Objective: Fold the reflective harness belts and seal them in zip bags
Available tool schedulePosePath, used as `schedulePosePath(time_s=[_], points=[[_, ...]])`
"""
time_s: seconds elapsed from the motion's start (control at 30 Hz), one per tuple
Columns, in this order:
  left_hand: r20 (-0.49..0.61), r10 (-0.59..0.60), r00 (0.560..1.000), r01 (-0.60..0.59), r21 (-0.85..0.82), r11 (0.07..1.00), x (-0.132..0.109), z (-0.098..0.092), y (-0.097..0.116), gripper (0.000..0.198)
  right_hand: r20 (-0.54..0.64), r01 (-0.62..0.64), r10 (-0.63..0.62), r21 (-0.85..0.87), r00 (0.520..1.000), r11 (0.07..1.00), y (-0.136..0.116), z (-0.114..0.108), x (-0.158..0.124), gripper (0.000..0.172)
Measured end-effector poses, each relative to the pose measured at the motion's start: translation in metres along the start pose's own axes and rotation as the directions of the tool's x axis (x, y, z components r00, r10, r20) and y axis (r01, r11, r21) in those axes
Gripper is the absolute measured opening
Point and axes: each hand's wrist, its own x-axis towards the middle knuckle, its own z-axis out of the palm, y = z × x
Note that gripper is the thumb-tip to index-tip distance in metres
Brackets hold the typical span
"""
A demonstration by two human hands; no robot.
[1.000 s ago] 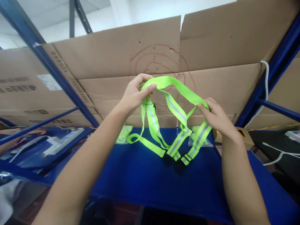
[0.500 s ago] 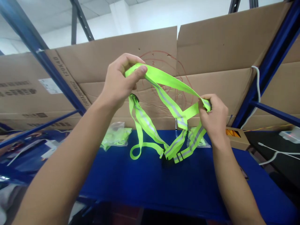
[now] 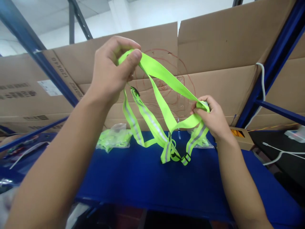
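Cardboard wall [image 3: 219, 41]: upright behind the desk, marked with red concentric curves [image 3: 163, 86].
Desk [image 3: 143, 181]: blue-topped, reference surface for all positions below.
Reflective harness [image 3: 164, 105]: lime webbing with silver stripes, suspended above the middle of the desk; contact of its lowest loops with the desk cannot be told.
Left hand [image 3: 107, 68]: high above the desk's left part; grip closed, thumb and fingers pinching the harness's upper band.
Right hand [image 3: 213, 119]: lower, above the desk's right part; grip closed around gathered webbing.
Left plastic bag [image 3: 115, 138]: at the desk's rear, left of centre; lime contents.
Small carton [image 3: 246, 140]: at the desk's right rear.
Right plastic bag [image 3: 205, 143]: at the desk's rear, right of centre, partly hidden.
Black strap slider [image 3: 188, 157]: on a low loop, above mid-desk.
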Motion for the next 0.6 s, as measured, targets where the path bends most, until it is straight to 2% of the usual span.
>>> schedulePosePath(time_s=[0.1,0.2,0.3,0.43,0.6], points=[[-0.031,-0.002,1.000,-0.003,-0.151,0.989,0.000,0.001,-0.003,0.026,0.067,-0.070,0.061,0.150,0.996,0.986,-0.004,-0.003,-0.003,0.026],[-0.047,-0.068,0.997,0.054,-0.251,0.966,0.000,0.001,-0.002,0.018,0.200,-0.164,0.095,0.362,0.975,0.918,-0.011,-0.008,-0.008,0.041],[0.024,-0.115,0.993,0.116,-0.378,0.919,0.000,0.002,0.000,0.026,0.275,-0.206,0.061,0.535,0.959,0.819,-0.016,-0.010,-0.012,0.049],[0.149,-0.136,0.979,0.193,-0.496,0.847,0.001,0.003,0.003,0.046,0.261,-0.166,-0.022,0.674,0.965,0.719,-0.019,-0.008,-0.013,0.053],[0.260,-0.214,0.942,0.321,-0.498,0.806,-0.002,0.000,0.013,0.040,0.271,-0.180,-0.043,0.742,0.962,0.646,-0.018,-0.013,-0.008,0.053]])
